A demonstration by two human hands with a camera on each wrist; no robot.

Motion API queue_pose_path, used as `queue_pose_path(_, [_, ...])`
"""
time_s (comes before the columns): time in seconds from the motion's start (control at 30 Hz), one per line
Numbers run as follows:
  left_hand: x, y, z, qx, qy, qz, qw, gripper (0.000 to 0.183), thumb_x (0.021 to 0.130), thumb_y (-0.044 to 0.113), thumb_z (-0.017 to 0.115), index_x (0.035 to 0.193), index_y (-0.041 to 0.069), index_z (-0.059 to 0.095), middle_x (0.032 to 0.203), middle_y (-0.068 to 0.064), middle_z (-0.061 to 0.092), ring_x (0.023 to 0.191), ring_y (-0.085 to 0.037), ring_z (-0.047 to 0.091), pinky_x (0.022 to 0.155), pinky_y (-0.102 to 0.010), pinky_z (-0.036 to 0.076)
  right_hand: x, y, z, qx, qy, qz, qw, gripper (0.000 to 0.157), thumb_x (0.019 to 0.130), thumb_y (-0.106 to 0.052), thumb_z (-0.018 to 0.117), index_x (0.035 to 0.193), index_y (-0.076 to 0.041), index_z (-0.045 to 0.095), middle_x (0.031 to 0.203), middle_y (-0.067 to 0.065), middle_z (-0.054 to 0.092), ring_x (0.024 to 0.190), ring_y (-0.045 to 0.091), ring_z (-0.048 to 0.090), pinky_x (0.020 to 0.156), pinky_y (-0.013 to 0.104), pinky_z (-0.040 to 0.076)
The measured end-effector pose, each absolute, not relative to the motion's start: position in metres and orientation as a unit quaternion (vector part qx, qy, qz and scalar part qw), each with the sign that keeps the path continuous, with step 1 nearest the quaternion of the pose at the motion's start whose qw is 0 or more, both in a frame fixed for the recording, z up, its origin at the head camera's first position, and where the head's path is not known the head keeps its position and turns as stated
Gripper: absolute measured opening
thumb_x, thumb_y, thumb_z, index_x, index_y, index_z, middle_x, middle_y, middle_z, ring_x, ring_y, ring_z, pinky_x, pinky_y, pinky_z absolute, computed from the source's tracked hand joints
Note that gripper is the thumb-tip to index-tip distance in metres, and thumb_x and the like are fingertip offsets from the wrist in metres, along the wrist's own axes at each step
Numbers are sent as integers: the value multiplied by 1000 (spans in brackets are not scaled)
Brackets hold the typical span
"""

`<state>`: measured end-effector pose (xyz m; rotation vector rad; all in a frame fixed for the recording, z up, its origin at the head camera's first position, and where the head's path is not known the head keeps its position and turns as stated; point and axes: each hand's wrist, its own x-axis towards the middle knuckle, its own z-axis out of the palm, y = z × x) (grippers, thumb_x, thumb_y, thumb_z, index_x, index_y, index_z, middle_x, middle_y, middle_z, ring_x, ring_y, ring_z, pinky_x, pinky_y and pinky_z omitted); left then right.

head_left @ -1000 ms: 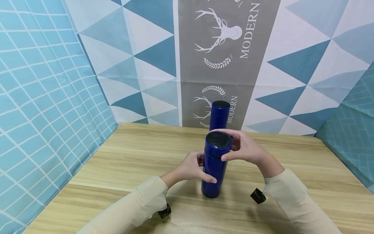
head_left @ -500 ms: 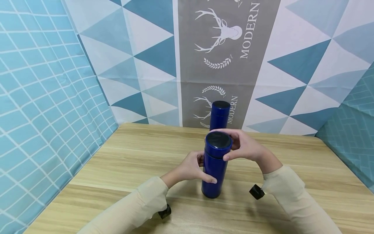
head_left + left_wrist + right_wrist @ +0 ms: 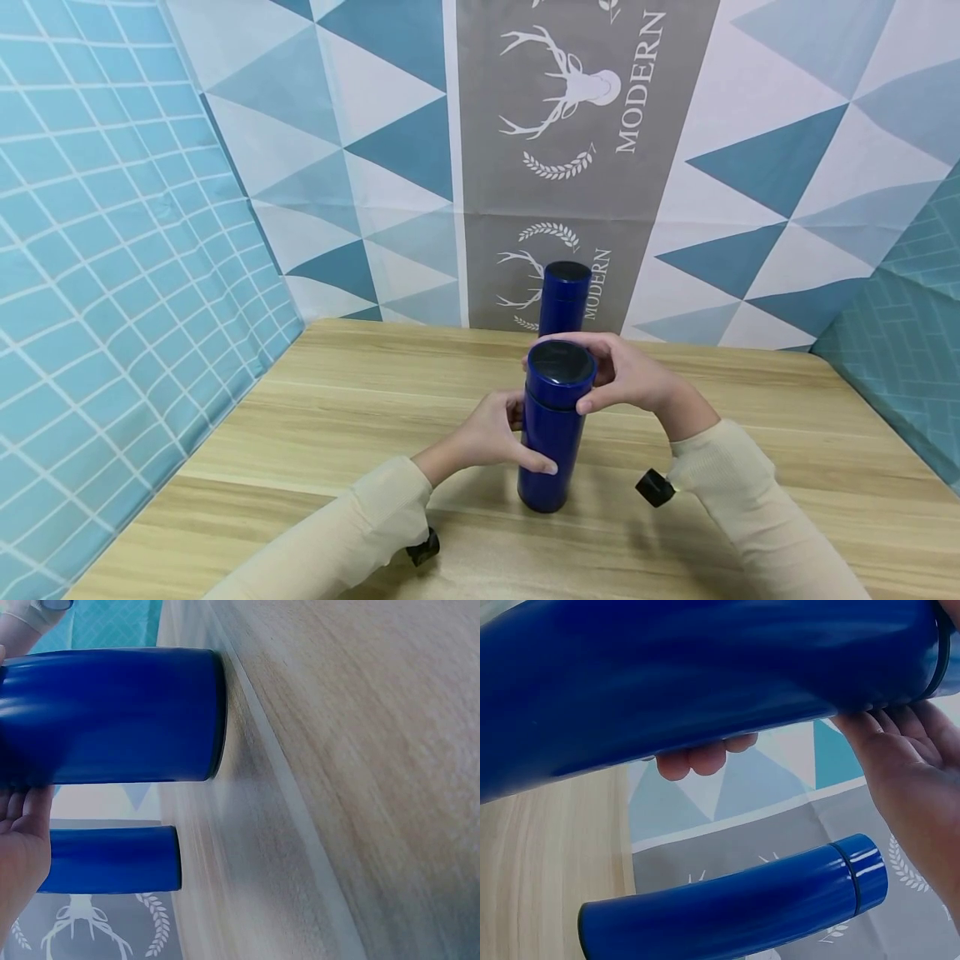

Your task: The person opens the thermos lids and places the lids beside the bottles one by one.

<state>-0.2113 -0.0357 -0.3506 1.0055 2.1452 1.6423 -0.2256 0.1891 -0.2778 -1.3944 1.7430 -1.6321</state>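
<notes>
A dark blue thermos flask (image 3: 557, 429) with a black-topped lid (image 3: 561, 365) stands upright on the wooden table. My left hand (image 3: 487, 432) grips the body from the left, its thumb across the near side. Around the lid from the right curl the thumb and fingers of my right hand (image 3: 633, 379). In the right wrist view, left-hand fingertips (image 3: 694, 759) show past the body. A second blue flask (image 3: 562, 302) stands behind, apart from the hands; its lower part is hidden in the head view.
The light wooden table (image 3: 352, 367) carries both flasks. A patterned cloth (image 3: 405, 167) hangs along its far side, with blue-tiled sheeting (image 3: 112, 208) on the left. Small black devices (image 3: 655, 487) sit under the cuffs.
My right wrist has swung slightly left, and the right thumb has slid a little rightward near the lid's lower edge. The left hand and both flasks hold their places.
</notes>
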Motion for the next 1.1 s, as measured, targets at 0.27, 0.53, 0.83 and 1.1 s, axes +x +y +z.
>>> queue_pose_path(0.27, [-211,-37,-351,344,741,562,131,59,66,4,84,119,0,61,113,-19,70,90,-4,68,85,-22,56,-230,188,-280,-503,599,-588,205,68,83,-10,73,143,-6,41,141,6,54,129,20,54,104,36,49])
queue_pose_path(0.53, [-211,-36,-351,343,741,564,129,58,65,5,84,119,0,61,112,-19,70,89,-4,68,84,-21,56,-234,188,-282,-520,586,-583,215,67,86,-9,70,144,-5,38,144,8,51,132,22,51,107,37,47])
queue_pose_path(0.83, [-211,-36,-353,338,745,560,127,59,65,6,85,118,1,62,111,-18,70,89,-4,69,83,-21,56,-232,188,-290,-548,579,-572,194,78,88,-18,69,147,8,24,153,22,35,141,30,39,110,38,43])
queue_pose_path(1.1, [-212,-36,-353,342,753,550,121,58,65,8,86,118,3,62,112,-16,71,89,-4,68,84,-20,56,-216,186,-291,-531,612,-572,127,86,85,-17,73,147,11,19,153,11,38,140,21,41,113,28,39])
